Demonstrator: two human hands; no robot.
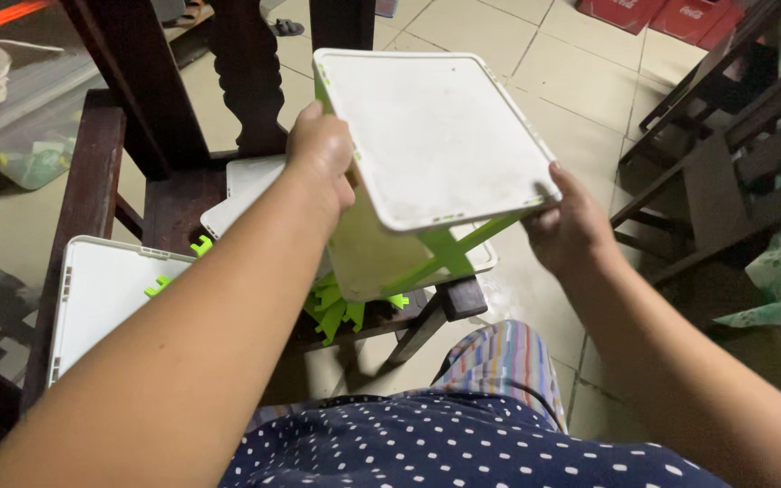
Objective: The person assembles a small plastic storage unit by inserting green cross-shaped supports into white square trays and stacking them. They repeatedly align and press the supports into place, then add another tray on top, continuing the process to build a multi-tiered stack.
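Observation:
I hold up a white square plastic panel [436, 136] tilted toward me, part of a box-like assembly with a second white wall [368, 258] below it and bright green connector bars [458, 248]. My left hand [320, 163] grips the panel's left edge. At its lower right corner my right hand [567, 226] clasps the rim. Loose green clips [332, 312] lie under the assembly on a dark wooden chair [174, 203].
Another white panel [106, 289] with green clips [201, 244] rests at the left on the chair; more white panels [246, 185] lie behind my left arm. Dark wooden furniture [725, 136] stands at right. Clear plastic bin [20, 108] top left. Tiled floor [571, 81] beyond.

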